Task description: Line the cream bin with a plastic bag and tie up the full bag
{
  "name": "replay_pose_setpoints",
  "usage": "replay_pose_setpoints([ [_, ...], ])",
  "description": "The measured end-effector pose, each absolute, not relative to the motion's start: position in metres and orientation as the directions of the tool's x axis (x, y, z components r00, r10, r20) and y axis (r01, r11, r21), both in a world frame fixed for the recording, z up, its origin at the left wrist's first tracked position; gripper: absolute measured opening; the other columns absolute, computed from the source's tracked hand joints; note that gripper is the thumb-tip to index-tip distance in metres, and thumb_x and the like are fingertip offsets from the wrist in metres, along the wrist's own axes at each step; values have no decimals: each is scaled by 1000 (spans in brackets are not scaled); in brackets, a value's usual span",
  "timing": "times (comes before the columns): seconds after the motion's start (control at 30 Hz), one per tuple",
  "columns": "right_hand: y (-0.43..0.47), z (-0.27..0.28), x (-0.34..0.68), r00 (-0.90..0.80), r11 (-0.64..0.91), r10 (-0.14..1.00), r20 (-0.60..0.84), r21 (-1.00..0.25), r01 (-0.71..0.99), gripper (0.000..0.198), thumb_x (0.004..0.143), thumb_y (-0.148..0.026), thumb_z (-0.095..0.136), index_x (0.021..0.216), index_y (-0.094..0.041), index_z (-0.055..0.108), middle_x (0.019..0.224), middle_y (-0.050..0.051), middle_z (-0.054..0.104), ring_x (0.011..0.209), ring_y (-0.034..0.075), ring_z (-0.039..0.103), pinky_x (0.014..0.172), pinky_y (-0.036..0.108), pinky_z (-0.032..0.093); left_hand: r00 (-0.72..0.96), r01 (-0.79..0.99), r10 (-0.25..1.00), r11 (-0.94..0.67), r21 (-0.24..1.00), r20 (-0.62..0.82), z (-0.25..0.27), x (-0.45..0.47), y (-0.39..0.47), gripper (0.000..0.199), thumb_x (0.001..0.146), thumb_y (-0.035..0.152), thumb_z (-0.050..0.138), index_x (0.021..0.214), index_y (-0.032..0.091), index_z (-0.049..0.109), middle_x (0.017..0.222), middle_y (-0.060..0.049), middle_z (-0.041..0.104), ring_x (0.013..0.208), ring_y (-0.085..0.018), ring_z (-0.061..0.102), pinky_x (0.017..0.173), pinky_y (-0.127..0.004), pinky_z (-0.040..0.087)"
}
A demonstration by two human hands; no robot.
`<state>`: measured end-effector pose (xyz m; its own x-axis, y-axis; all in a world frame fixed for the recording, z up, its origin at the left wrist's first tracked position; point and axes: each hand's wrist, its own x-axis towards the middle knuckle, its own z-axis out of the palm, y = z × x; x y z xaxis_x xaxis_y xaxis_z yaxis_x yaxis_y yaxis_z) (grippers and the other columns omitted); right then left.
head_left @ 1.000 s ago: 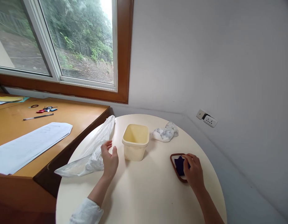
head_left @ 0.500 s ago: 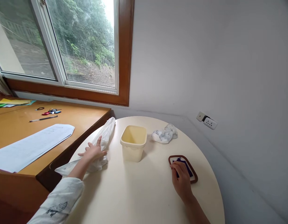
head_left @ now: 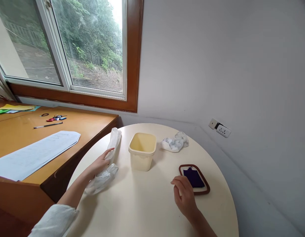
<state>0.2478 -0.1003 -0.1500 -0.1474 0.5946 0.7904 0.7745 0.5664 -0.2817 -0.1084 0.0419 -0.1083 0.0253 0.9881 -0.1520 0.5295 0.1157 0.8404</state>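
Note:
My left hand is closed around a crumpled clear plastic bag, bunching it at the left side of the round table. The bag's long, narrow end stretches away beyond my fingers. My right hand hovers with loosely bent fingers, the thumb apart from them and nothing visible between. Just beside it, a dark purple cloth piece lies on a brown-rimmed, rounded, lid-like piece. A pale yellow plastic tub stands upright and open-topped between my hands.
Another crumpled plastic bag lies behind the tub to the right on the cream table. The adjoining wooden desk carries paper sheets, a pen and keys. A wall with a socket bounds the far side.
My left hand has gone from spread fingers on the plastic bag to gathering it, and the bag's near end has drawn in. My right hand has shifted left, off the purple cloth.

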Motion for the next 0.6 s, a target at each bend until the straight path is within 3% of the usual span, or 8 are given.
replay_pose_setpoints([
  [0.07,-102,-147,231,-224,620,600,768,-270,737,29,78,1,39,91,-20,55,82,5,58,79,18,54,69,36,48,152,251,949,234,939,-277,-101,-104,22,72,65,27,57,134,29,38,88,-7,68,57,-22,65,56,-34,52],
  [0.2,-103,-142,191,-343,655,638,690,-251,713,41,77,0,40,111,-20,53,97,8,59,90,20,54,78,39,49,345,-175,881,400,900,-324,-94,-91,-21,68,63,31,68,127,28,46,96,-8,68,80,-28,67,81,-44,49],
  [0.3,-101,-138,160,-402,647,684,609,-253,719,57,75,-5,46,130,-21,40,119,12,52,110,25,47,91,43,45,407,-256,849,459,851,-336,-89,-77,-52,52,68,39,66,118,30,55,113,-7,63,99,-28,63,91,-43,44],
  [0.4,-97,-136,133,-478,713,643,599,-241,658,68,72,-12,53,136,-21,32,135,13,39,127,28,33,99,48,38,393,-335,837,517,788,-382,-83,-59,-76,45,75,52,53,113,27,59,106,-7,65,98,-28,63,86,-44,47],
  [0.53,-93,-135,109,-553,818,544,631,-250,519,57,69,-28,61,124,-23,45,138,14,36,131,30,26,103,49,32,372,-435,837,539,721,-400,-80,-42,-86,49,78,55,47,107,20,63,87,-9,66,79,-25,66,77,-42,51],
  [0.6,-92,-137,103,-543,818,557,629,-300,491,44,70,-29,61,113,-23,53,138,12,37,131,29,28,104,49,32,374,-428,841,531,731,-391,-81,-42,-84,48,77,55,49,105,19,64,88,-10,66,81,-27,66,76,-43,51],
])
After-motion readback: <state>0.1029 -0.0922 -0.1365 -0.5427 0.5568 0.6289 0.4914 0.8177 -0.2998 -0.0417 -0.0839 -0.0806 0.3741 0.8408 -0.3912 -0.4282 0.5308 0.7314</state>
